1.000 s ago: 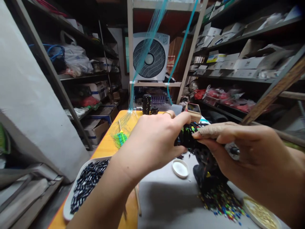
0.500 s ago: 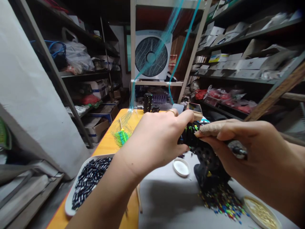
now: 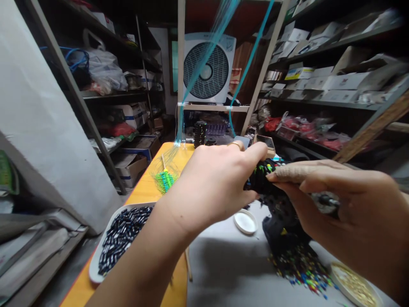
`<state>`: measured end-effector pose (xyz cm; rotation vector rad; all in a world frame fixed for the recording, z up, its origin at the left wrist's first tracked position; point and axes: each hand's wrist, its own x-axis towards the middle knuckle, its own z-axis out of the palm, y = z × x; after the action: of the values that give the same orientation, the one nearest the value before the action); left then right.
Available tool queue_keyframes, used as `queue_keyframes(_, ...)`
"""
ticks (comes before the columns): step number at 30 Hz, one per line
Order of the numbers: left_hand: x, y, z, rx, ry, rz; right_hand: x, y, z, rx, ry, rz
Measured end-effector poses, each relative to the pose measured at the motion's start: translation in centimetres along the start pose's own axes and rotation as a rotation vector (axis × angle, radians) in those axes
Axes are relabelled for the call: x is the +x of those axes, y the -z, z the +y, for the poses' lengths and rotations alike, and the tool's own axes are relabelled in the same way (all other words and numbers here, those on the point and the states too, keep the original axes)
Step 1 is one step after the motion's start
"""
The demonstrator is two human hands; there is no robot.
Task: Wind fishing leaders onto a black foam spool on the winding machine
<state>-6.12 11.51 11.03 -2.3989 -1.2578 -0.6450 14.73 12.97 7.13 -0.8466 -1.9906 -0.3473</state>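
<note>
My left hand (image 3: pixel 217 183), a ring on one finger, is curled over the near-left side of a dark roll (image 3: pixel 261 179) dotted with green and other coloured bits. Thumb and fingers of my right hand (image 3: pixel 354 196) pinch together at the roll's right edge; whatever lies between the tips is too small to make out. Beige wrapping covers one right finger. Beneath the roll stands a black stand (image 3: pixel 275 234), partly behind my right hand. Loose multicoloured beads (image 3: pixel 306 270) are heaped at its foot.
A white tray (image 3: pixel 92 268) of dark tube beads sits on the yellow tabletop at left. Near the middle lies a small white lid (image 3: pixel 245 221); a dish (image 3: pixel 338 279) of gold pieces is at lower right. Teal threads (image 3: pixel 204 55) hang before a box fan (image 3: pixel 206 70). Shelves flank both sides.
The view has shifted slightly, so the surroundings sit a little differently in the picture. Both hands stay at the dark roll, with little visible change in their grip.
</note>
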Motion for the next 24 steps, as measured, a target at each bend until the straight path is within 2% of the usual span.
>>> queue_keyframes(5,0.0,-0.1,0.0,0.006,-0.003,0.0,0.2,0.3,0.2,-0.053,0.158,-0.061)
queue_keyframes(14,0.1,-0.1,0.0,-0.032,0.009,-0.014,0.0,0.1,0.5,-0.038,0.109,-0.054)
queue_keyframes(20,0.1,-0.1,0.1,-0.029,0.012,-0.024,-0.2,0.2,0.8,-0.03,0.155,-0.055)
queue_keyframes(24,0.1,-0.1,0.1,-0.015,0.013,-0.025,-0.5,0.3,1.2,-0.066,0.235,-0.053)
